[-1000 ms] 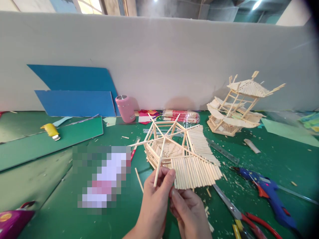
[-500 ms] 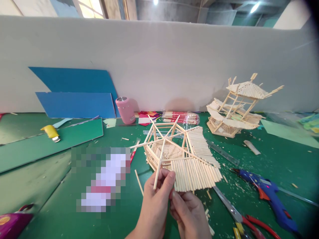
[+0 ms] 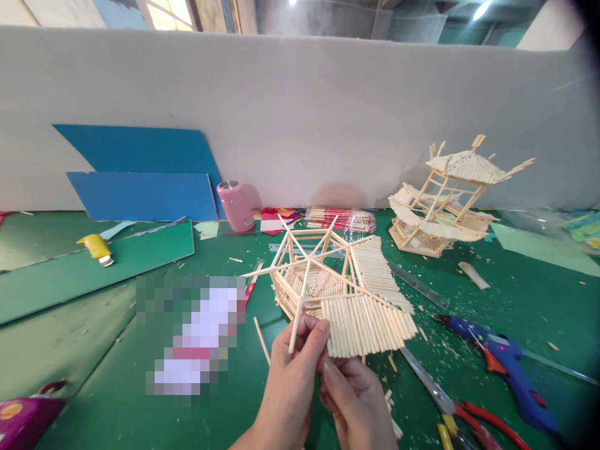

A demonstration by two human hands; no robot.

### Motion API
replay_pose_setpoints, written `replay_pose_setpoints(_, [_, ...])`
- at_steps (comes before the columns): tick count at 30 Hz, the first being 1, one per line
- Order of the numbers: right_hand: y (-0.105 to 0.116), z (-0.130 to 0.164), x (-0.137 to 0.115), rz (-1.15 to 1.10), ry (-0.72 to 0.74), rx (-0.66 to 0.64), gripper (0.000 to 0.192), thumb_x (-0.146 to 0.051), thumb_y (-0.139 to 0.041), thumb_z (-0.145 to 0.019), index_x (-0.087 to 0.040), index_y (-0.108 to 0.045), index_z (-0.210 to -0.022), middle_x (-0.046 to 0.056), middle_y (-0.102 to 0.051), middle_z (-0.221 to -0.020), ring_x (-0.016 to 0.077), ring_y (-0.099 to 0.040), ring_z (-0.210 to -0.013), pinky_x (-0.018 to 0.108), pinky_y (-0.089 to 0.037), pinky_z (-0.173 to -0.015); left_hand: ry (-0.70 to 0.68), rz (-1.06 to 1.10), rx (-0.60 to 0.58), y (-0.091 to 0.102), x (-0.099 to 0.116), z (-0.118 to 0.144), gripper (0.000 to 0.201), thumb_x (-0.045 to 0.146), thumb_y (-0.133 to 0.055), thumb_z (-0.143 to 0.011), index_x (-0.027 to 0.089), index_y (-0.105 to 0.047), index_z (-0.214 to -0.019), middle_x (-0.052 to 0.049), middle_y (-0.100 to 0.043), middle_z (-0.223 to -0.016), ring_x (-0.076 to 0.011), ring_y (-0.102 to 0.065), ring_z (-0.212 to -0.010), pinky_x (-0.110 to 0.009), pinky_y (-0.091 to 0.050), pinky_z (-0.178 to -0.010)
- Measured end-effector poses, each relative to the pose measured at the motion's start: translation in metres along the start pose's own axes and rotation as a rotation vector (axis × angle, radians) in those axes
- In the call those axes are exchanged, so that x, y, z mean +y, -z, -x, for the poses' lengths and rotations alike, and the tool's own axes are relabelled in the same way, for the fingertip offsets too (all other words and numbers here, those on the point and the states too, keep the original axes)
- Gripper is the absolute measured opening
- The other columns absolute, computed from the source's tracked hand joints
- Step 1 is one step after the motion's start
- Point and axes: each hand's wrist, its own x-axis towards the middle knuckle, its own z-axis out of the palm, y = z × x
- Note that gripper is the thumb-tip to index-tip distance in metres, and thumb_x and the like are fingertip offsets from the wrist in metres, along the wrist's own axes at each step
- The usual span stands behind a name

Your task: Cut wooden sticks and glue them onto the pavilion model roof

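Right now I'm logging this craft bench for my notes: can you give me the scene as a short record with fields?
left hand: pinches a stick of the stick model
right hand: under the model's near edge, closed on something I can't make out
near right: glue gun, pliers
far right: finished model
back: pink cup

Your hexagonal roof frame of pale, matt bare wooden sticks (image 3: 342, 294) looks dry and unvarnished, as does the finished pale wooden stick pavilion model (image 3: 445, 200). The green desk (image 3: 94, 375) has a matt mat surface, scuffed and strewn with wood chips. The blue glue gun (image 3: 509, 369) is glossy plastic. The long steel ruler (image 3: 417, 284) is smooth grey metal. The pink cylindrical cup (image 3: 235, 205) has a satin sheen.
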Motion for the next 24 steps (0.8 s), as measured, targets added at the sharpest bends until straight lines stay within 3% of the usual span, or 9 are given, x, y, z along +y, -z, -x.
replay_pose_setpoints(7, [0.004,0.0,0.001,0.005,0.002,0.056,0.019,-0.038,-0.078,-0.06,-0.02,-0.073,-0.064,-0.002,-0.051,-0.051,0.0074,-0.033,-0.049,0.019,-0.029,-0.047,0.054,0.079,0.057,-0.004,0.002,0.001,0.021,0.029,-0.07,-0.065,0.014,-0.057,-0.059,0.005,-0.048,-0.051,-0.0065,-0.04,-0.048,-0.015,-0.034,-0.047])
replay_pose_setpoints(11, [0.01,-0.001,0.004,0.051,0.004,0.086,0.027,-0.044,-0.076,-0.06,-0.017,-0.071,-0.061,-0.004,-0.046,-0.045,0.0054,-0.031,-0.043,0.019,-0.02,-0.044,0.059,0.085,0.086,-0.006,0.001,-0.001,0.021,0.027,-0.071,-0.064,0.014,-0.056,-0.058,0.006,-0.047,-0.051,-0.0061,-0.04,-0.048,-0.015,-0.034,-0.046])
replay_pose_setpoints(16, [0.01,-0.001,0.003,0.087,0.014,0.124,0.035,-0.049,-0.074,-0.06,-0.015,-0.071,-0.06,-0.002,-0.048,-0.046,0.0051,-0.032,-0.041,0.021,-0.018,-0.043,0.05,0.054,0.039,-0.004,0.0,-0.002,0.025,0.031,-0.069,-0.067,0.015,-0.053,-0.056,0.006,-0.044,-0.049,-0.0059,-0.037,-0.045,-0.015,-0.03,-0.041])
replay_pose_setpoints(24, [0.01,-0.003,0.006,0.059,0.014,0.176,0.029,-0.046,-0.076,-0.058,-0.017,-0.072,-0.058,-0.001,-0.05,-0.045,0.0051,-0.032,-0.04,0.02,-0.018,-0.042,0.064,0.044,0.008,-0.004,-0.001,-0.003,0.027,0.032,-0.066,-0.07,0.016,-0.049,-0.055,0.008,-0.036,-0.045,-0.0045,-0.032,-0.041,-0.015,-0.026,-0.038])
